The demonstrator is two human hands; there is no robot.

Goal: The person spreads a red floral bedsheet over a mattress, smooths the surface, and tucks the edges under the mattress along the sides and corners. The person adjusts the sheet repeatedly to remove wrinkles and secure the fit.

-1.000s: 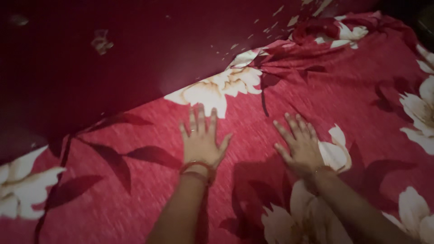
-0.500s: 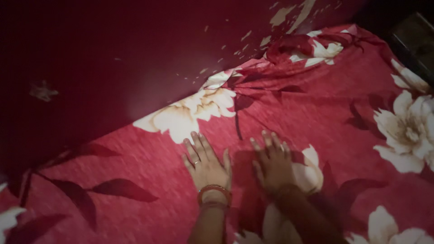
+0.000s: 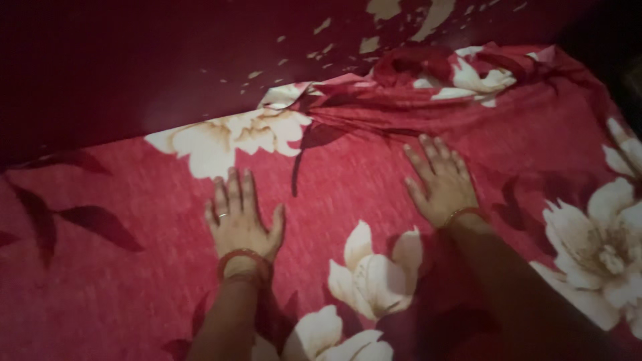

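A red bedsheet (image 3: 348, 180) with large cream flowers and dark leaves covers the bed. My left hand (image 3: 239, 217) lies flat on it, palm down, fingers together, with a ring and a red bangle at the wrist. My right hand (image 3: 441, 182) also presses flat on the sheet, fingers slightly spread, a thin bangle at the wrist. Neither hand holds anything. The two hands are well apart, with a cream flower (image 3: 374, 271) between and below them. The sheet is bunched in wrinkles (image 3: 428, 80) at the far corner by the wall.
A dark maroon wall (image 3: 134, 60) with flaking pale patches (image 3: 394, 17) runs along the far edge of the bed. The right side fades into darkness (image 3: 622, 40) past the bed's corner.
Both hands have slid apart across the sheet: the left toward the left, the right toward the far right. The view has shifted, and the sheet looks flatter between them.
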